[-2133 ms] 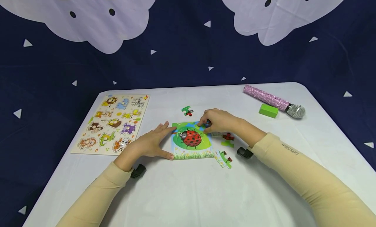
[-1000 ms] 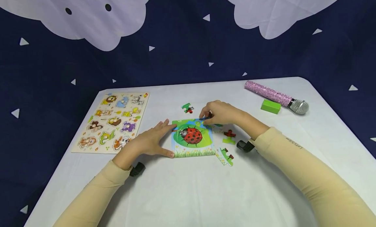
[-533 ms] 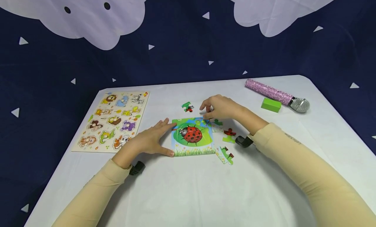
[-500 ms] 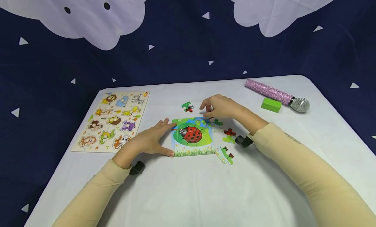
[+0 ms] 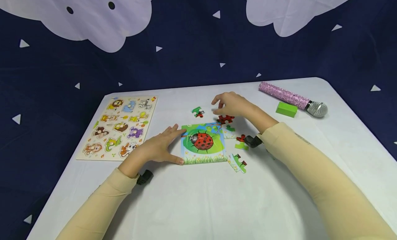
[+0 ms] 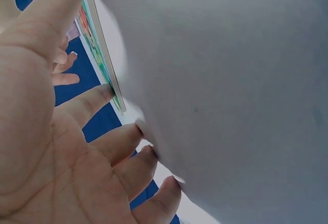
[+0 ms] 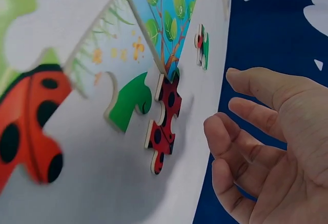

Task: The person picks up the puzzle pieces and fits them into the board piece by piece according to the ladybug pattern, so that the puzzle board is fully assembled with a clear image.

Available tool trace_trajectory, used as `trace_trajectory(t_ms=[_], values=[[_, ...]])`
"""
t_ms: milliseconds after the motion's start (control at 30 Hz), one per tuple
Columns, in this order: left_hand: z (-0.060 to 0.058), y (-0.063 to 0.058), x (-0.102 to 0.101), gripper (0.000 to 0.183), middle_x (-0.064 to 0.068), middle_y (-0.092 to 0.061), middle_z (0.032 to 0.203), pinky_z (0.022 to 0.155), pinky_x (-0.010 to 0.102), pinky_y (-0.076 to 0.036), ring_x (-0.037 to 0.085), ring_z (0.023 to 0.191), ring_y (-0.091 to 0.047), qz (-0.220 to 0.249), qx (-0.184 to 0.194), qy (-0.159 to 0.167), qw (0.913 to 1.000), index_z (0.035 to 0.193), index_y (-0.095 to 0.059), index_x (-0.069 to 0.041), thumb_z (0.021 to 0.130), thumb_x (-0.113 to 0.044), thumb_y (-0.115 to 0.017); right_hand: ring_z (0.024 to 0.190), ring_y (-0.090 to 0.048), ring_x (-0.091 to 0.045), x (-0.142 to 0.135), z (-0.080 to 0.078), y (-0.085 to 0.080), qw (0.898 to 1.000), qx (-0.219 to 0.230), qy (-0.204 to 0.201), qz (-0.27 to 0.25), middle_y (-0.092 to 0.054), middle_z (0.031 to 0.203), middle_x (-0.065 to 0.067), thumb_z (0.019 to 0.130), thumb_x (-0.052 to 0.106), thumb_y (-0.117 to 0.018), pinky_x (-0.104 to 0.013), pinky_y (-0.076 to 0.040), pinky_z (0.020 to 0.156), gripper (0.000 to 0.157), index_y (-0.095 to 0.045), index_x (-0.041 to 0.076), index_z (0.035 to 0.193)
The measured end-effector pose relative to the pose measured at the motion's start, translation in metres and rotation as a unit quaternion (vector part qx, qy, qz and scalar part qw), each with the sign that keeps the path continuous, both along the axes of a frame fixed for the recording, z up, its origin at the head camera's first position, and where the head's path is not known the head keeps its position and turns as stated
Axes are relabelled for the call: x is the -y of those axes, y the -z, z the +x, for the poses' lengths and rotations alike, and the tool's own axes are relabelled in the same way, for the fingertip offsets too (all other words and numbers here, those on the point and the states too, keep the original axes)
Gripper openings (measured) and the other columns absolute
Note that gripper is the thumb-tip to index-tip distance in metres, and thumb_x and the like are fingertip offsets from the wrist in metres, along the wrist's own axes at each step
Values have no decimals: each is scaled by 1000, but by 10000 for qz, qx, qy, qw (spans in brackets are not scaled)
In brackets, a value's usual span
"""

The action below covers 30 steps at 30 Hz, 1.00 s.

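Observation:
A square ladybug puzzle board (image 5: 198,160) lies flat at mid-table. My left hand (image 5: 158,148) rests at its left side, thumb at the near corner and forefinger along the edge, as the left wrist view also shows. Beyond the board's far right corner, my right hand (image 5: 232,103) hovers with loosely bent fingers and nothing between them. Just below it lies a red puzzle piece with black spots (image 7: 166,116), close against the corner. Beside the board's right edge sits a puzzle piece with grass and a green patch (image 7: 128,101).
More loose pieces lie about: a green-and-red one (image 5: 197,111) behind the board, a red-and-green one (image 5: 241,146) and a flowered one (image 5: 238,164) to the right. An animal peg puzzle (image 5: 107,156) is far left. A pink glitter microphone (image 5: 283,96) and green block (image 5: 286,109) sit back right.
My right hand has drawn back from the board's far right corner and lifted away, uncovering the red spotted piece. My left hand has stayed at the board's left edge.

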State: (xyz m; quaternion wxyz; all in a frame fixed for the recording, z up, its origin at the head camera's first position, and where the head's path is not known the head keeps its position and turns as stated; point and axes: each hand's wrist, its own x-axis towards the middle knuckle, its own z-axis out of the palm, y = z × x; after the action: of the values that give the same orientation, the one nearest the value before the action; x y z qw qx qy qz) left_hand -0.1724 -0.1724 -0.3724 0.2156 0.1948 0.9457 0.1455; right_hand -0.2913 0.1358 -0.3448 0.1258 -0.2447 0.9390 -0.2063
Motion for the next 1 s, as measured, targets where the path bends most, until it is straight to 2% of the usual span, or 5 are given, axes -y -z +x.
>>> trace_trajectory(t_ms=[233, 433, 667, 800, 1000], values=[[-4, 0, -1, 118, 13, -4, 182, 133, 68, -18, 41, 169, -6, 26, 21, 6, 10000, 174, -22, -26, 82, -57, -90, 87, -72, -24, 13, -12, 5, 9989, 332, 329, -38, -75, 129, -14, 100, 37, -76, -43, -57, 86, 57, -61, 13, 149], [-5, 0, -3, 118, 13, -5, 182, 133, 68, -18, 42, 169, -6, 68, 27, 20, 10000, 174, -22, -26, 82, -57, -90, 110, -72, -29, 30, -17, 9, 9975, 454, 485, 241, -74, 134, -11, 98, 44, -77, -50, -58, 99, 64, -59, 15, 152], [-6, 0, -4, 118, 13, -6, 182, 133, 68, -18, 42, 169, -7, 62, 8, 36, 10000, 173, -22, -26, 82, -57, -90, 137, -61, -36, 45, -16, 7, 9961, 379, 643, 475, -60, 157, -12, 95, 52, -79, -58, -52, 113, 69, -61, 16, 151], [-4, -1, -4, 118, 14, -6, 182, 133, 68, -18, 42, 169, -7, 71, 14, 13, 10000, 173, -23, -26, 81, -57, -90, 138, -60, -37, 52, -15, 8, 9953, 259, 707, 615, -60, 157, -10, 91, 56, -82, -59, -51, 113, 72, -64, 16, 148], [0, 0, -2, 118, 15, -6, 182, 133, 69, -19, 43, 168, -8, 58, 15, -13, 10000, 173, -24, -25, 81, -57, -90, 126, -67, -34, 65, -8, 12, 9944, 1, 697, 791, -70, 141, -8, 88, 57, -85, -55, -55, 108, 69, -69, 15, 140]])
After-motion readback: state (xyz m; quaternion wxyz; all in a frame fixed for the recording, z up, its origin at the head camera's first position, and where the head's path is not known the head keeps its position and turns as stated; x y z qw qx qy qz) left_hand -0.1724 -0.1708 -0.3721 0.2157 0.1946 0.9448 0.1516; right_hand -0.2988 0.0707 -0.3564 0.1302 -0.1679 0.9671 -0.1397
